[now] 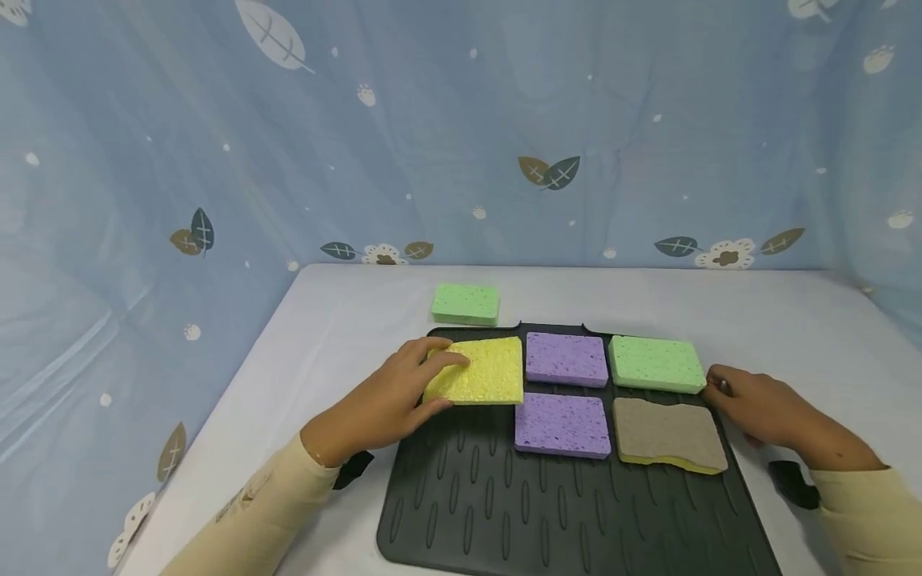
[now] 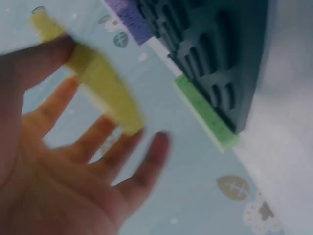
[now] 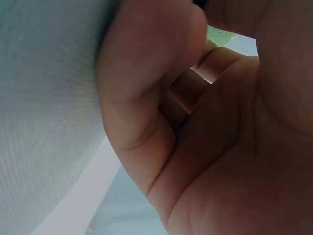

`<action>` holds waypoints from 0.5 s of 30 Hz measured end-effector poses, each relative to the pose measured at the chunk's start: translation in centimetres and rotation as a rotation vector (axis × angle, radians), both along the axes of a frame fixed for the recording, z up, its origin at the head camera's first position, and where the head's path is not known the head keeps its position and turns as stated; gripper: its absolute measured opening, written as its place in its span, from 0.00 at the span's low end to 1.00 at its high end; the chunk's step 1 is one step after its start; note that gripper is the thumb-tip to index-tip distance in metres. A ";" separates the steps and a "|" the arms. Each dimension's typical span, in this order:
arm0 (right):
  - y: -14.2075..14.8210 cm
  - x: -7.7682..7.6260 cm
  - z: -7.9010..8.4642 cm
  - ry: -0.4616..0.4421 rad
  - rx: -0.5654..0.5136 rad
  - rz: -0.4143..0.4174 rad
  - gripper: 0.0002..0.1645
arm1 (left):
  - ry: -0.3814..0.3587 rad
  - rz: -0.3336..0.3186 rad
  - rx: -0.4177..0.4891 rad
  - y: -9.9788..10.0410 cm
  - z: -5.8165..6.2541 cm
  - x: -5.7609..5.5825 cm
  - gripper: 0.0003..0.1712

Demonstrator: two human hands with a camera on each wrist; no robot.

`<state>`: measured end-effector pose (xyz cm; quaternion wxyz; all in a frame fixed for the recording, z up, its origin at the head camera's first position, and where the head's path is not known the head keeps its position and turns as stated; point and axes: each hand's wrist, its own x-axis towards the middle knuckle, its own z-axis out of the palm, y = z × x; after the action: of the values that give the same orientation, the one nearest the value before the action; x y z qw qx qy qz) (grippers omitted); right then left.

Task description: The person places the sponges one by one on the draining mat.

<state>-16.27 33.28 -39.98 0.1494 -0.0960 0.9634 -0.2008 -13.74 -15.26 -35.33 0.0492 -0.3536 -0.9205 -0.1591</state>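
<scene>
My left hand (image 1: 392, 392) pinches a yellow sponge (image 1: 483, 370) by its left side, above the upper left part of a dark ridged mat (image 1: 497, 512). In the left wrist view the thumb lies across one face of the yellow sponge (image 2: 105, 83), with fingers behind it. Beside the mat's right edge, my right hand (image 1: 767, 408) rests with loosely bent fingers, close to the corner of a green sponge (image 1: 657, 364); whether they touch is unclear. Its fingers (image 3: 142, 73) appear bent over the white cloth in the right wrist view, with no held object visible.
Two purple sponges, an upper one (image 1: 566, 358) and a lower one (image 1: 562, 426), lie mid-mat. A grey-topped sponge (image 1: 670, 434) with a yellow underside sits below the green one. Another green sponge (image 1: 465, 304) lies behind the mat on the white table (image 1: 346, 320). A blue patterned curtain (image 1: 461, 104) surrounds the table.
</scene>
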 end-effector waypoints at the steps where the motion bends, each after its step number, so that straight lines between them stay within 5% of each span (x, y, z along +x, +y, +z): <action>1: 0.0 0.0 0.0 -0.005 0.001 -0.001 0.17 | -0.015 -0.007 -0.007 -0.1 0.0 0.1 0.31; 15: 0.3 -0.3 -0.2 -0.008 0.021 -0.001 0.20 | -0.134 0.003 -0.099 -0.7 -0.3 0.5 0.31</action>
<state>-16.53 33.57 -40.20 0.1541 -0.0934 0.9649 -0.1911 -13.22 -15.98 -35.66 -0.0300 -0.3429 -0.9289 -0.1368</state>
